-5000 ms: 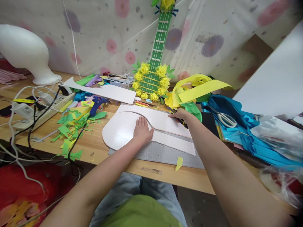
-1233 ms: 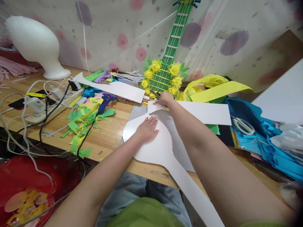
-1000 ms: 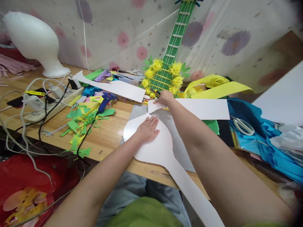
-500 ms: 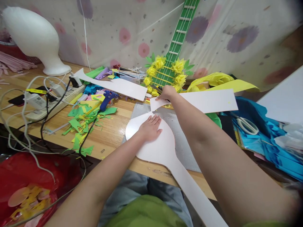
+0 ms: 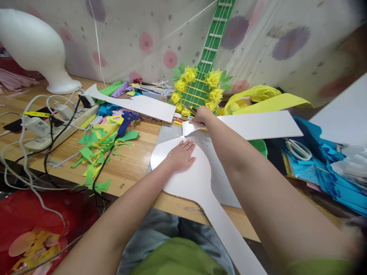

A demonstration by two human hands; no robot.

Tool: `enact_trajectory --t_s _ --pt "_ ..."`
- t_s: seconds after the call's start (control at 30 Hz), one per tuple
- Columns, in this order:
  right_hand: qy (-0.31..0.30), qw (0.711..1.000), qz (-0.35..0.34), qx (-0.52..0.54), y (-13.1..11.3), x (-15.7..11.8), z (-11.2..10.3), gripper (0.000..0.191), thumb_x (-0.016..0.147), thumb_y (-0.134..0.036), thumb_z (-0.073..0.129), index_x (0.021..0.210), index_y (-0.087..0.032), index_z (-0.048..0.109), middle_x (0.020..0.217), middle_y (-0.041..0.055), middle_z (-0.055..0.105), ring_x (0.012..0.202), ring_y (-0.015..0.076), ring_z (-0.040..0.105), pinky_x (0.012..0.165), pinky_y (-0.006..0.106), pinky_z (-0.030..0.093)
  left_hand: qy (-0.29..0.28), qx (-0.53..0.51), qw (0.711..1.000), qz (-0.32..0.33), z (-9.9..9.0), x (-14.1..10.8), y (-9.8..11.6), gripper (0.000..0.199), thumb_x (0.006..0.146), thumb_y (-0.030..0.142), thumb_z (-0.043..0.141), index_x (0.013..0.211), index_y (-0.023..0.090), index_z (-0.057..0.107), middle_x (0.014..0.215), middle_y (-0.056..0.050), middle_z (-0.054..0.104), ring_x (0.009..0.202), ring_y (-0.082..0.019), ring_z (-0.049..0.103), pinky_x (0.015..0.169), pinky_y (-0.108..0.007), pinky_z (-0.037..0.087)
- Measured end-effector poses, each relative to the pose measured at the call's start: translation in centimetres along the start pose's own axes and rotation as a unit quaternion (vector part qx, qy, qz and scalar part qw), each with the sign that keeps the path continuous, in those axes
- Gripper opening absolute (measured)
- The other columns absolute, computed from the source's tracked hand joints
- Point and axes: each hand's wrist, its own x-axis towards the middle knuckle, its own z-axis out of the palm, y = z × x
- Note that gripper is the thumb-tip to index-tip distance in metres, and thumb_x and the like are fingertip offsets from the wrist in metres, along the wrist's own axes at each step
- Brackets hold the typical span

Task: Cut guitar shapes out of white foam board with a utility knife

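Note:
A white banjo-shaped foam board [image 5: 186, 179] lies over the table's front edge, its round body on a grey cutting mat [image 5: 226, 187] and its long neck slanting down to the right past the edge. Flat on the round body rests my left hand [image 5: 182, 154], fingers stretched out. My right hand [image 5: 202, 116] is closed on a white foam board offcut [image 5: 258, 124] beyond the body, whose long part extends right behind my forearm. A dark, slim tool shows beside the right fingers; whether it is held I cannot tell.
A blue glue gun [image 5: 127, 120] lies among green and yellow scraps [image 5: 94, 152]. Another white offcut [image 5: 149, 107] rests behind. A green paper guitar with yellow flowers [image 5: 197, 88] leans at the wall. Left are a power strip [image 5: 69, 126] with cables and a foam head [image 5: 37, 42].
The offcut in my right hand has shifted slightly right, its far end reaching further. My left hand stays flat on the board. The view has turned a little to the right.

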Motion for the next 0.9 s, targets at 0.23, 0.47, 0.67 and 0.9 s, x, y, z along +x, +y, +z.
enact_trajectory --t_s 0.23,0.47,0.67,0.9 --pt "0.04 0.996 -0.025 0.076 0.5 -3.9 1.8 0.056 0.083 -0.06 0.037 0.113 -0.015 0.051 0.105 0.0147 0.064 0.093 0.025 0.059 0.071 0.032 0.043 0.119 0.022 0.983 -0.14 0.0 -0.4 0.4 0.046 0.088 0.027 0.037 0.126 0.004 0.048 0.136 -0.014 0.045 0.13 -0.024 0.034 0.11 -0.035 0.024" --pt "-0.048 0.972 -0.228 -0.022 0.3 -8.0 3.3 0.045 0.084 -0.058 0.037 0.103 -0.022 0.058 0.101 0.009 0.066 0.09 0.0233 0.059 0.067 0.029 0.038 0.083 0.012 0.985 -0.151 -0.3 -0.1 0.5 0.049 0.087 0.029 0.04 0.128 0.003 0.046 0.135 -0.015 0.045 0.13 -0.023 0.036 0.109 -0.036 0.025" --pt "-0.039 0.966 -0.251 -0.056 0.5 -8.1 3.1 0.043 0.085 -0.055 0.037 0.106 -0.024 0.059 0.102 0.0071 0.067 0.088 0.022 0.06 0.063 0.027 0.035 0.107 0.011 0.981 -0.162 -0.3 -0.3 0.7 0.043 0.085 0.022 0.041 0.122 0.005 0.052 0.13 -0.011 0.052 0.126 -0.02 0.041 0.108 -0.031 0.028" --pt "-0.032 0.953 -0.281 -0.11 0.1 -8.3 1.9 0.044 0.086 -0.055 0.036 0.103 -0.023 0.061 0.095 0.0076 0.067 0.083 0.0214 0.06 0.058 0.027 0.033 0.13 0.015 0.978 -0.161 -0.1 -0.4 0.8 0.038 0.082 0.017 0.044 0.116 0.006 0.058 0.125 -0.011 0.056 0.123 -0.02 0.045 0.106 -0.03 0.031"
